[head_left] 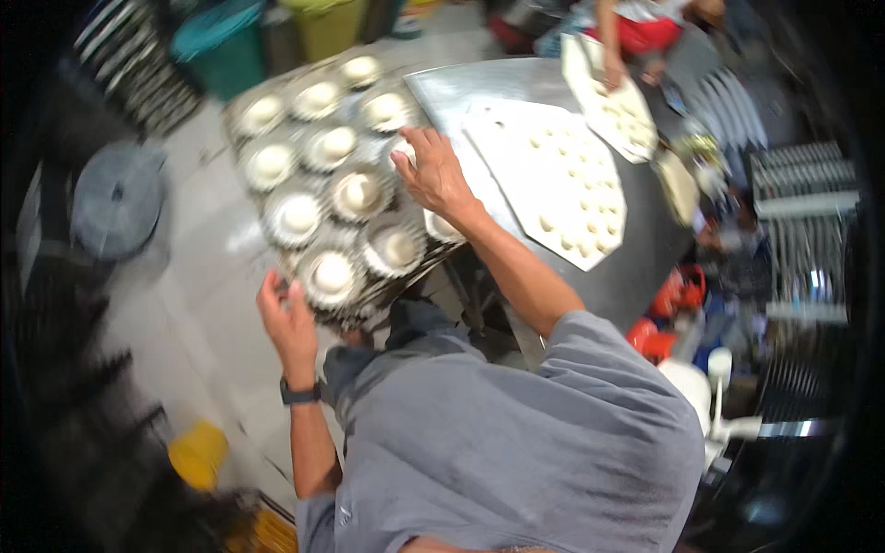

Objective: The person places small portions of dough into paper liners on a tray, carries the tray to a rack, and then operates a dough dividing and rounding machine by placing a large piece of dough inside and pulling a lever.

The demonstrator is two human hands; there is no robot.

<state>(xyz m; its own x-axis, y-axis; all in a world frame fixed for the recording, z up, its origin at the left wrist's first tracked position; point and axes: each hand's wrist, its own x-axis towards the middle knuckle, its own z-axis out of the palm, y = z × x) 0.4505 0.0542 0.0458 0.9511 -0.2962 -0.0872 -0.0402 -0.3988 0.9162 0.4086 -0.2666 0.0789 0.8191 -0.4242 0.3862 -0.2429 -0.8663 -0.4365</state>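
Observation:
A dark baking tray (241, 166) in front of me holds rows of fluted paper cups, each with a round white dough ball such as the one in the near cup (333, 274). At the tray's right side my right hand (433, 173) reaches over a cup, its thumb and fingers closed around a dough ball (402, 151) that is partly hidden. My left hand (291, 324) is beside the near left corner of the tray. Its fingers are apart and slightly bent, with nothing seen in them. A dark watch (300, 394) is on the left wrist.
Right of the tray stands a metal table (645, 240) bearing a white board (516, 166) with several small dough pieces. Another person's hand (612, 69) touches a second board (581, 64). Bins (221, 51) stand behind the tray; a yellow bucket (198, 455) is on the floor at left.

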